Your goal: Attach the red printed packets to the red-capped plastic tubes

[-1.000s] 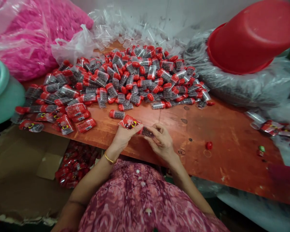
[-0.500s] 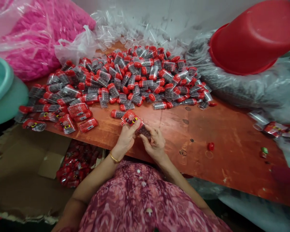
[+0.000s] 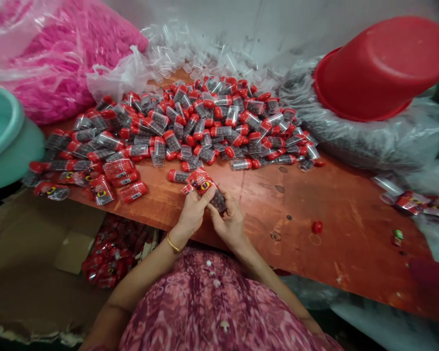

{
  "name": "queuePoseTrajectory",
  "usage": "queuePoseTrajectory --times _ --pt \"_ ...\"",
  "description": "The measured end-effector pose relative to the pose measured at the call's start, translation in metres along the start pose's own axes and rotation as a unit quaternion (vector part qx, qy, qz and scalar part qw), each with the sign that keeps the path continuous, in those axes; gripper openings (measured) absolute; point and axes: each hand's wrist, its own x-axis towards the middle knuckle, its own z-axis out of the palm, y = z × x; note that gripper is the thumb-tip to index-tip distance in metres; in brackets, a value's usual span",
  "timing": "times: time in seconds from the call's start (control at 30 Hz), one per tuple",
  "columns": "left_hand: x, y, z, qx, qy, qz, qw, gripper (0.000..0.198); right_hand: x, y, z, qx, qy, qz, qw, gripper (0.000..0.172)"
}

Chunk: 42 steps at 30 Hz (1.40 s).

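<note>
My left hand is closed on a red printed plastic wrapper with a yellow-and-black picture on it. My right hand grips a clear plastic container filled with small dark pieces. The container's upper end meets the wrapper; whether it is inside cannot be made out. Just beyond my hands, one red-capped container lies on the table. Behind it spreads a large heap of similar red-capped containers. Several red printed packs lie to the left of my hands.
A cardboard box below the table's left edge holds many red packs. A teal tub and a bag of pink pieces stand left. A red bucket rests upside down on a plastic bag at right. A small red cap lies on the table.
My right hand and the container have shifted slightly left, closer to my left hand. The wrapper stays in my left hand. The camera view has tilted a little.
</note>
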Motion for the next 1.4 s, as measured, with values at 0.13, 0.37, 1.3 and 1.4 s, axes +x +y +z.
queuePoseTrajectory --times 0.13,0.37,1.3,1.4 --pt "0.004 0.006 -0.006 0.018 0.035 -0.012 0.999 0.026 0.000 -0.003 -0.001 0.103 -0.069 0.050 0.991 0.038" --pt "-0.001 0.009 -0.004 0.010 -0.001 -0.024 1.000 0.028 -0.004 -0.006 -0.003 0.301 -0.026 0.221 0.927 0.023" --pt "-0.036 0.021 -0.030 -0.010 -0.005 -0.120 0.993 0.035 0.025 0.002 0.012 0.019 -0.109 -0.017 0.994 0.041" --pt "-0.039 0.040 -0.055 0.106 0.057 -0.122 0.985 0.041 0.046 0.016 0.007 -0.099 -0.139 -0.078 0.982 0.037"
